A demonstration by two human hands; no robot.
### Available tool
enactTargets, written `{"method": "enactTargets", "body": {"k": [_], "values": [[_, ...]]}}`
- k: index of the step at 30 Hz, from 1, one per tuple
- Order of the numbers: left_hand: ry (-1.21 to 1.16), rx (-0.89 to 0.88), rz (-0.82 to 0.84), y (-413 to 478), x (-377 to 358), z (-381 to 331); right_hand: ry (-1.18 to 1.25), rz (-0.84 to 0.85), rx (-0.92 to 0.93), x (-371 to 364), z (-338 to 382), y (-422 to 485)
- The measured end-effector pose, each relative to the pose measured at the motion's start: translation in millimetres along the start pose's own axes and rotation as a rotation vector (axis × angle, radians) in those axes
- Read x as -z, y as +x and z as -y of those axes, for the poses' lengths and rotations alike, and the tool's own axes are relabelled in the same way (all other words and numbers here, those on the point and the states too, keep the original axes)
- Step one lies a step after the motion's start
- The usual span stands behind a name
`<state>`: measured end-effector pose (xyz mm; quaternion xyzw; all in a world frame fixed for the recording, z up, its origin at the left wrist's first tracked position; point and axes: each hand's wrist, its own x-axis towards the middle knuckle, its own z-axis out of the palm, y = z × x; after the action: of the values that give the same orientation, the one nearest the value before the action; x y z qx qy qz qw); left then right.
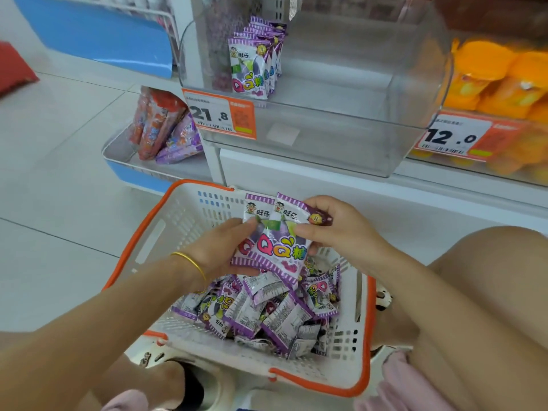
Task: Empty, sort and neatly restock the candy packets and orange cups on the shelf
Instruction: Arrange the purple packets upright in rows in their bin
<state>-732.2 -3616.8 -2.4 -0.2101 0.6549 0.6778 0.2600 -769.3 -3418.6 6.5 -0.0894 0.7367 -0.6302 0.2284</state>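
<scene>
Both hands working: the left hand [219, 250] and right hand [341, 229] pinch opposite edges of a stack of glossy purple-and-white candy packets [275, 241], two or perhaps more, with loose packets [267, 315] heaped below the fingers in the white slotted plastic basket [178, 226] and a standing row [255, 63] beyond them in the clear plastic shelf bin [341, 114].

At least two candy packets [275, 241] are pinched between a left hand [219, 250] and a right hand [338, 229]. Under the hands, one basket [142, 229] holds a heap [267, 315] too jumbled to count. Above them, one clear bin [341, 137] shows a row [252, 66] of at least six packets, beside two price tags [221, 114]. Orange cups [498, 81] up beyond the right hand cannot be counted.
</scene>
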Motion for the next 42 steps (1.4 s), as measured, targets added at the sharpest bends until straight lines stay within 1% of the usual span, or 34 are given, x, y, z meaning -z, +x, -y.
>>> {"method": "enactTargets", "body": {"k": [2,4,7,8,9,10,12,13,14,16,17,19,22,24,25,28,31,34,37,39,42], "values": [[0.077,-0.041,0.071,2.0,-7.4,1.2,-0.068,-0.049,0.041,-5.7,-2.4,5.4],[0.189,-0.118,0.040,6.6,-11.1,3.1,-0.050,-0.102,0.033,-9.3,-6.2,11.4],[0.242,-0.144,-0.076,18.3,-6.1,3.9,0.110,-0.233,-0.121,-4.2,-20.3,25.8],[0.232,-0.134,-0.099,21.1,-4.0,3.2,0.073,-0.261,-0.183,-0.4,-32.7,32.6],[0.217,-0.123,-0.107,22.3,-3.0,2.0,-0.058,-0.253,-0.245,3.7,-49.7,39.0],[0.206,-0.115,-0.106,23.9,-2.0,1.9,-0.284,-0.192,-0.308,7.1,-71.5,44.8],[0.211,-0.111,-0.106,25.8,-1.1,2.9,-0.728,0.030,-0.432,9.4,-118.4,47.3],[0.219,-0.113,-0.104,26.4,-0.5,3.8,-0.874,0.113,-0.468,10.8,-142.5,45.6],[0.221,-0.116,-0.102,27.0,-0.1,4.9,-0.959,0.150,-0.478,11.3,-163.0,42.3],[0.215,-0.121,-0.103,28.6,1.4,7.3,-1.020,0.144,-0.453,12.2,-189.9,38.2],[0.207,-0.122,-0.107,28.5,1.9,8.1,-1.015,0.138,-0.467,11.8,-192.3,37.3],[0.192,-0.115,-0.117,28.0,4.1,9.4,-0.981,0.134,-0.518,9.2,-180.8,40.3],[0.216,-0.096,-0.149,28.3,9.2,12.2,-0.964,0.150,-0.542,12.9,-139.4,49.8],[0.192,-0.092,-0.181,28.2,11.7,12.3,-0.882,0.112,-0.501,19.4,-101.1,55.6],[0.162,-0.091,-0.201,28.3,12.4,12.2,-0.767,0.076,-0.486,21.7,-82.4,56.3],[0.062,-0.100,-0.278,28.8,12.3,11.7,-0.276,-0.012,-0.425,24.0,-32.1,50.6],[-0.041,-0.112,-0.328,26.7,8.4,10.9,0.075,-0.014,-0.370,16.2,0.9,34.5],[-0.067,-0.121,-0.344,22.1,1.0,10.5,0.375,-0.021,-0.364,3.3,14.1,20.7],[-0.113,-0.118,-0.343,17.7,-5.5,9.9,0.580,-0.094,-0.343,-9.4,14.3,17.3],[-0.212,-0.126,-0.316,15.0,-9.3,7.1,0.671,-0.178,-0.326,-15.0,10.9,18.5],[-0.318,-0.139,-0.289,10.5,-16.4,0.5,0.672,-0.259,-0.269,-18.7,4.1,19.7]]}}
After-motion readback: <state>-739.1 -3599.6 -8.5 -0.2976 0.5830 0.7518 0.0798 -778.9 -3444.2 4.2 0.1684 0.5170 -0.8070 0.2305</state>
